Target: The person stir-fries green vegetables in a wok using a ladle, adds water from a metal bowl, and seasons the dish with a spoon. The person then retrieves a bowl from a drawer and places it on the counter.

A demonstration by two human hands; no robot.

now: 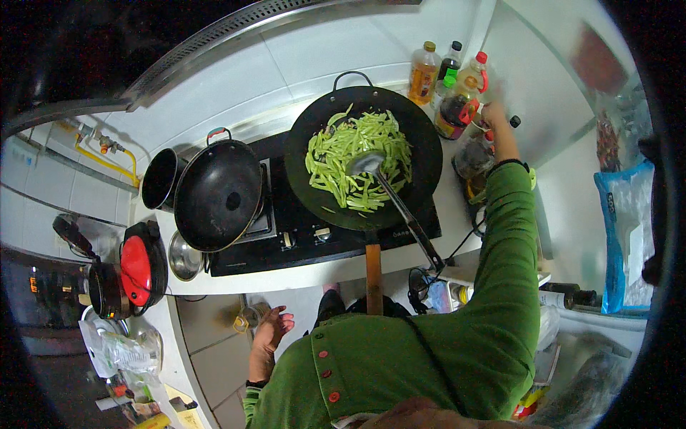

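Head view: right hand (494, 118) reaches the far-right cluster of bottles (457, 86), grip indiscernible; left hand (270, 330) hangs loosely spread, empty; blue package (620, 214) right.

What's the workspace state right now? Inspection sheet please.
Surface: white counter with a black two-burner stove.
Job's things: wok of green bean strips, spatula resting in it; bottles at the right.
Clutter: lidded wok, black pot, steel bowl, red-lidded cooker.
Hands: right hand at the bottles, grip unclear; left hand open, hanging free.
Cables: black cord at the counter edge.
Surroundings: tiled wall, yellow gas pipe, blue bag.
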